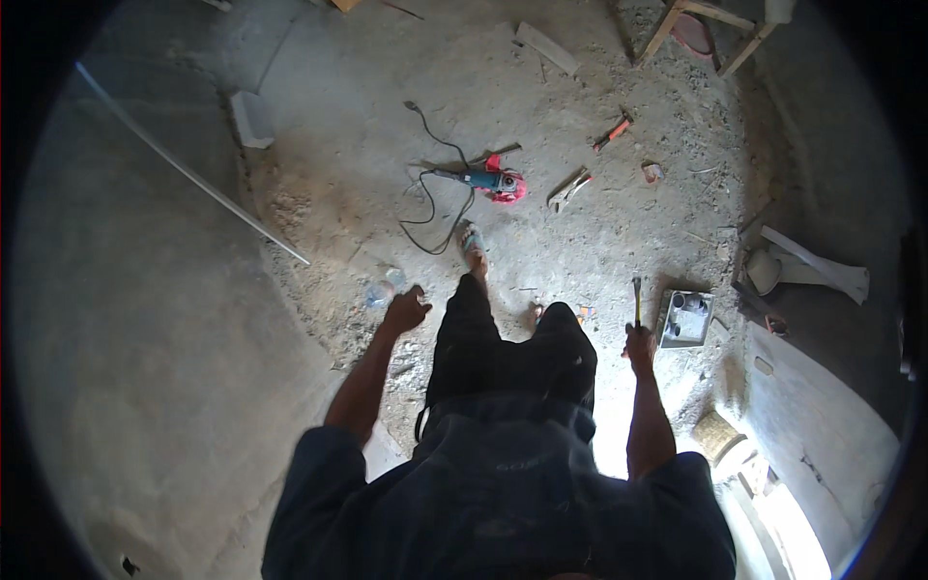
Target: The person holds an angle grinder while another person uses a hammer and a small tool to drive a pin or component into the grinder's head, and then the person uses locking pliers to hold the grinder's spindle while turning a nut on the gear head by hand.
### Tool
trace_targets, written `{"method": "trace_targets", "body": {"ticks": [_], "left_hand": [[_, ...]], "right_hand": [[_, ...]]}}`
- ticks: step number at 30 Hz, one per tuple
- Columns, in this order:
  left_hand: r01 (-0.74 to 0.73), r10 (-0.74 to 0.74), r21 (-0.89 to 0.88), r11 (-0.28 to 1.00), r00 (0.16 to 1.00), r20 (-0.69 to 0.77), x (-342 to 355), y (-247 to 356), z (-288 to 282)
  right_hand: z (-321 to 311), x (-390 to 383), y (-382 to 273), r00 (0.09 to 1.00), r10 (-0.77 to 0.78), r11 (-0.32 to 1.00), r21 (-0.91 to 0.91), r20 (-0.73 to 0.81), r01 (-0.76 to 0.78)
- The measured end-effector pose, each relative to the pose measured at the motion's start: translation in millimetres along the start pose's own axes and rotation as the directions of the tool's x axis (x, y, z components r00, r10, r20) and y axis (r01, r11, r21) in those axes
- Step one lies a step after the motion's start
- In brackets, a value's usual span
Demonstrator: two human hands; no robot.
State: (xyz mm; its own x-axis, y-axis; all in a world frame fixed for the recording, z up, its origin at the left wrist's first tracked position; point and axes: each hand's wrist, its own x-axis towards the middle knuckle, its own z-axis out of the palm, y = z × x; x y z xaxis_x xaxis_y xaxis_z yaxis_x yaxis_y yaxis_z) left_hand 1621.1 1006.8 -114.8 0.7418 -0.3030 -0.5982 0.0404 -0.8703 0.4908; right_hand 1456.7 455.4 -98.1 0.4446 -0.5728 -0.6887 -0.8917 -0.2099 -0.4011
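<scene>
Right hand (639,345) is gripping, fingers curled tight around the handle, a slim dark-handled hammer-like tool (637,298) with its shaft pointing away from the body toward the far floor; the head end is too small to make out. The tool is hanging at the person's right side, just left of a grey open rectangular box (683,318) holding small round items.

Left hand (405,311) is swinging loose at the left side, fingers half curled, holding nothing, just beside a clear crumpled plastic bottle (378,293) lying on the dusty concrete floor (319,184).

Judgement on handling: the person appears to be mid-stride, one sandalled foot (473,242) forward, so the tool is best kept low, head pointed away from the leg, with the step placed clear of the black cable (432,198) looping just ahead of that foot.

Farther out: the cable is running to a teal-bodied angle grinder with a red guard (495,181) at centre far. To its right a pale metal wrench-like tool (569,188), farther right a red-handled tool (612,131), and a small reddish-white crumpled packet (652,172); its print is unreadable. A long thin pale pipe (184,166) is lying diagonally at far left. Wooden stool legs (710,29) at far right. No signs visible
</scene>
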Motion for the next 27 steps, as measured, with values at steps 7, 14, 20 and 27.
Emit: {"method": "trace_targets", "body": {"ticks": [7, 14, 20, 27], "left_hand": [[-0.207, 0.085, 0.481, 0.852, 0.961, 0.262, 237, -16, -34], [-0.332, 0.206, 0.513, 0.791, 0.935, 0.289, 389, -33, 30], [-0.507, 0.473, 0.488, 0.711, 0.858, 0.203, 501, -66, 100], [-0.556, 0.386, 0.481, 0.677, 0.826, 0.412, 599, -76, 154]], "right_hand": [[80, 111, -3, 0.985, 0.098, 0.937, -0.322, -0.14, -0.139], [195, 294, -22, 0.98, -0.116, 0.889, -0.458, -0.159, 0.031], [273, 437, -6, 0.88, -0.35, 0.835, -0.532, -0.32, 0.139], [321, 505, 25, 0.592, -0.448, 0.865, -0.493, -0.67, 0.097]]}}
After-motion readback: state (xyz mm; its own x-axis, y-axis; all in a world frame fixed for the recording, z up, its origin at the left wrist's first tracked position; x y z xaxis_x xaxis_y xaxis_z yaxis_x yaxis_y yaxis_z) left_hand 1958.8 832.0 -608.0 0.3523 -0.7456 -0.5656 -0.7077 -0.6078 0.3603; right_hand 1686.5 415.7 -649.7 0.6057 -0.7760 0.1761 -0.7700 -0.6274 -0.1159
